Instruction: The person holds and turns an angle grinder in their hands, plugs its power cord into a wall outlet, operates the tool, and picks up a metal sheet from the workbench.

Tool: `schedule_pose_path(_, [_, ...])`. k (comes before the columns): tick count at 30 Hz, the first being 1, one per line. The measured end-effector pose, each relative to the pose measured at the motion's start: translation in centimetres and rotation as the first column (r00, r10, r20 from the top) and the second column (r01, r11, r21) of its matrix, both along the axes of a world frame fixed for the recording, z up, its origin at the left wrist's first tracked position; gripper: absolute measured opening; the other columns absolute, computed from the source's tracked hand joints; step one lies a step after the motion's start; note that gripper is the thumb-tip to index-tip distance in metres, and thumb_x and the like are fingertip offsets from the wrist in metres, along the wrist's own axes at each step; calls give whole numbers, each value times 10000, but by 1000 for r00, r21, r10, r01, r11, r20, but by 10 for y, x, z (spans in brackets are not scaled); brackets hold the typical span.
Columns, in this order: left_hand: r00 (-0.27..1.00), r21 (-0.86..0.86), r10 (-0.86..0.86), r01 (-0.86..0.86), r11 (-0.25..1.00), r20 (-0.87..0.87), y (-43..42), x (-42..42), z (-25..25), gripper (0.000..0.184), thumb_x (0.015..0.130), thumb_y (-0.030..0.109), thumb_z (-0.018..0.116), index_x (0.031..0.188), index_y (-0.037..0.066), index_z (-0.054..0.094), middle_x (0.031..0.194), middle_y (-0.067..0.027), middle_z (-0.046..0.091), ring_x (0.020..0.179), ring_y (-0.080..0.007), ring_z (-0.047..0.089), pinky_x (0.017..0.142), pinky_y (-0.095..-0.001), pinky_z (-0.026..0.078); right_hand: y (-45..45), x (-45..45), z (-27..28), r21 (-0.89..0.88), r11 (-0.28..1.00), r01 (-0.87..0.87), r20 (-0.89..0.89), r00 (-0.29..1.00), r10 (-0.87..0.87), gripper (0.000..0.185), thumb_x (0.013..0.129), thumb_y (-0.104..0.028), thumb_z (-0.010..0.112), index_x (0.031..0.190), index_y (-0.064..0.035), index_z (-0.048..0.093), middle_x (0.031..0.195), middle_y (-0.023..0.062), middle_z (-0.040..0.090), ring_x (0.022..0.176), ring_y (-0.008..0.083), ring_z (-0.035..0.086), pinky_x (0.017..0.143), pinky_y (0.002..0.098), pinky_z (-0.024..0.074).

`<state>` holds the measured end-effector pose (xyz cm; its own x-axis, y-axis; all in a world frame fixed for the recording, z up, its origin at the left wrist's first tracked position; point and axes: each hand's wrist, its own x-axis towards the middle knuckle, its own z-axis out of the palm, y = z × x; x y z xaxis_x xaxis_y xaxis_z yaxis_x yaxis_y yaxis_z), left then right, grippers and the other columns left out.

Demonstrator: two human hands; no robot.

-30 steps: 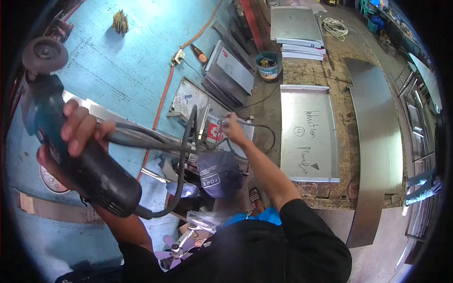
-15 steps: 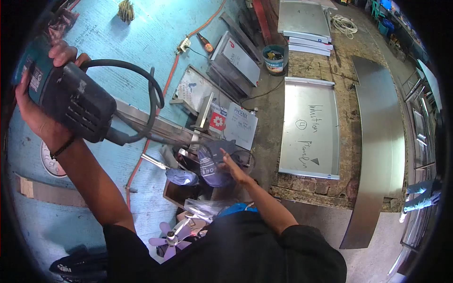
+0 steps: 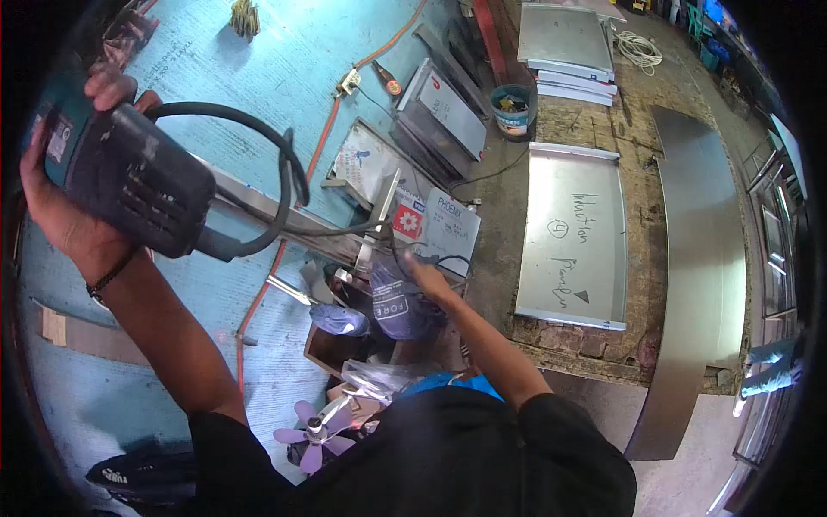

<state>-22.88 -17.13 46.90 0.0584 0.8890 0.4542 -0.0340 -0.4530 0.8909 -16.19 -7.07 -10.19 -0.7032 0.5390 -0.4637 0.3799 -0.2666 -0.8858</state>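
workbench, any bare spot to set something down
Bare wood shows on the workbench between the marked metal tray and the long metal sheet, and between the tray and the stacked panels. Around the right hand it is crowded, with the cable and dark bag close by.

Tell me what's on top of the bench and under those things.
On the bench: a tray with writing, a stack of panels, a coiled cord and a long metal sheet. Whatever lies under them is covered and can't be seen.
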Motion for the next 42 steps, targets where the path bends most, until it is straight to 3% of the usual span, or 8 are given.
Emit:
schedule_pose_path(2, [999,13,26,-26,1000,21,0,3,2,631,855,366,554,1266,-73,361,1123,-131,452,1066,-205,484,989,-376,342,9,-39,5,-533,829,172,-276,890,-362,692,897,-640,545,1049,12,717,1059,175,686,986,255,641,908,401,470])
schedule_pose_path(9, [986,155,160,-150,977,-53,13,6,-5,572,885,286,540,1281,-99,391,1106,-196,512,1012,-274,537,907,-387,451,23,-60,25,-867,385,316,-244,405,-881,356,991,-313,545,819,-15,638,784,106,665,710,215,628,682,320,515])
schedule_pose_path(11, [924,271,335,-280,921,-185,18,-7,-4,523,886,252,552,1278,-73,431,1088,-198,535,991,-279,558,859,-367,492,36,-4,6,-789,611,71,-525,439,-729,384,1019,-287,496,750,-29,583,768,119,659,738,235,643,735,344,513])
schedule_pose_path(13, [929,244,305,-252,936,-211,14,-25,-2,481,896,219,555,1281,-52,455,1082,-193,560,983,-282,579,807,-349,520,52,65,28,-365,830,422,-402,733,-549,387,1030,-310,478,756,-41,531,764,112,637,778,266,652,817,405,507])
schedule_pose_path(29, [305,475,873,-745,467,-380,-88,-120,2,350,872,92,680,1167,-76,595,1031,-141,673,896,-201,666,794,-313,540,201,224,-3,-543,764,348,-153,854,-497,364,1042,-355,427,759,-127,421,565,-24,396,502,188,524,675,466,622])
schedule_pose_path(36, [137,404,937,-875,266,-320,-187,-152,31,409,896,102,662,1237,-106,575,1170,-176,656,1034,-231,655,919,-351,526,258,210,-38,4,862,506,80,859,-505,424,987,-463,463,892,-57,538,586,16,437,449,183,504,464,366,476])
schedule_pose_path(40, [-131,581,719,-694,425,-683,-274,-170,51,391,991,155,466,1298,-67,564,1330,-220,573,1235,-285,567,1087,-396,406,292,207,-45,179,815,550,75,819,-569,440,989,-424,469,824,-24,549,562,46,445,388,194,463,353,341,383])
schedule_pose_path(42, [-130,504,797,-830,237,-589,-299,-170,54,464,997,225,513,1347,-80,499,1329,-205,580,1227,-269,568,1102,-393,380,312,204,-53,279,788,549,28,815,-579,435,987,-414,476,809,-23,549,558,44,445,389,188,461,352,332,381])
